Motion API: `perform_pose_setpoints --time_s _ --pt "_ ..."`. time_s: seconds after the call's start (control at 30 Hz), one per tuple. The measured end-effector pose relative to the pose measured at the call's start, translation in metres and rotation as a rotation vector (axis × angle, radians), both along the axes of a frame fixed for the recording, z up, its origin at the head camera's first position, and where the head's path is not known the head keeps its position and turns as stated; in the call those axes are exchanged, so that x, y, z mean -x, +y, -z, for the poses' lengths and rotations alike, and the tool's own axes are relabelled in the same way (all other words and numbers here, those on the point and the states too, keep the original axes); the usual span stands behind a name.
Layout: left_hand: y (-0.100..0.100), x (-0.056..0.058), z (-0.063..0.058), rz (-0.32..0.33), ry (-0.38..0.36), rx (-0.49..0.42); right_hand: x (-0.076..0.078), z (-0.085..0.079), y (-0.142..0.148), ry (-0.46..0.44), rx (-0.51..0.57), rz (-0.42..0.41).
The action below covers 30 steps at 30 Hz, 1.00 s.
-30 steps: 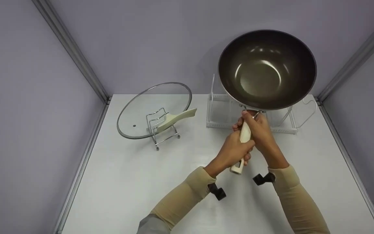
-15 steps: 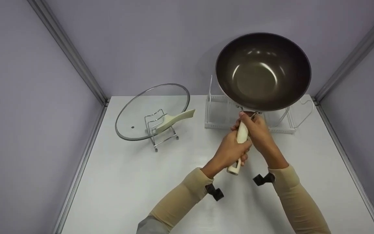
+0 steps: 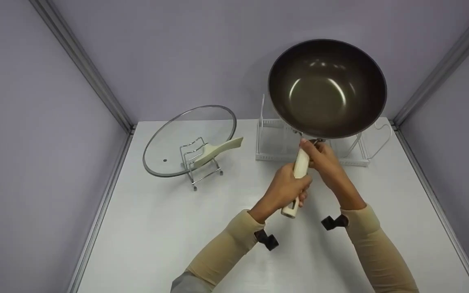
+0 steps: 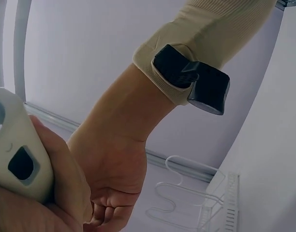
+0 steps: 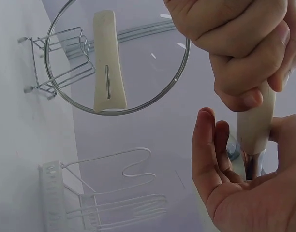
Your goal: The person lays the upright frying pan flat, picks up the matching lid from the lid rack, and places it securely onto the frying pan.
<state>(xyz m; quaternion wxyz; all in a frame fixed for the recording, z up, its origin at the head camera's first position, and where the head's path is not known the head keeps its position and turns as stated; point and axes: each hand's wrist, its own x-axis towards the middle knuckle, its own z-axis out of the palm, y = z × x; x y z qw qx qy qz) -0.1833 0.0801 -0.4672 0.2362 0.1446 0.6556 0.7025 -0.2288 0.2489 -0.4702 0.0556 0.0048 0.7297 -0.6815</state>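
Note:
A dark-coated wok [image 3: 327, 89] with a cream handle [image 3: 302, 163] is held up over the table, its inside facing the head camera. My left hand [image 3: 285, 188] grips the lower half of that handle, fingers curled round it. Higher up, close to the metal neck, the thumb of my right hand [image 3: 325, 158] lies against the handle. In the right wrist view the fingers [image 5: 206, 145] of this hand stand loosely bent and apart from the handle. The handle's hanging hole end [image 4: 22, 164] shows in the left wrist view.
Behind and below the wok stands a white wire rack [image 3: 275, 156] on the white table [image 3: 157, 236]. To the left, a glass lid [image 3: 177, 138] with a cream grip [image 3: 218, 150] leans in a small chrome stand [image 3: 206, 176]. Grey walls enclose the back and sides.
The wok and left hand have shifted slightly left in the head view. My right fingers, earlier wrapped round to the handle's left side, have come away from there.

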Motion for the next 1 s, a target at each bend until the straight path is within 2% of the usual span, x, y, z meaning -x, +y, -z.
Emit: perform_pose_setpoints --time_s 0.17,0.33,0.47,0.67,0.87,1.0 --pt "-0.003 0.001 0.001 0.000 -0.003 0.006 0.001 -0.005 0.007 -0.072 -0.055 -0.039" --pt "-0.004 -0.001 0.001 -0.015 -0.026 0.004 0.003 -0.009 0.026 -0.145 -0.046 -0.010" --pt "-0.005 -0.001 0.000 -0.022 -0.031 -0.001 0.006 -0.015 0.049 -0.136 -0.001 0.029" --pt "-0.008 -0.001 -0.002 -0.011 0.000 0.009 0.012 -0.027 0.091 -0.090 0.033 0.085" --pt "-0.012 -0.002 -0.002 0.002 0.003 0.023 0.024 -0.044 0.120 -0.073 0.135 0.142" --pt "-0.014 -0.002 -0.002 0.008 0.019 0.019 0.035 -0.054 0.132 -0.088 0.126 0.176"
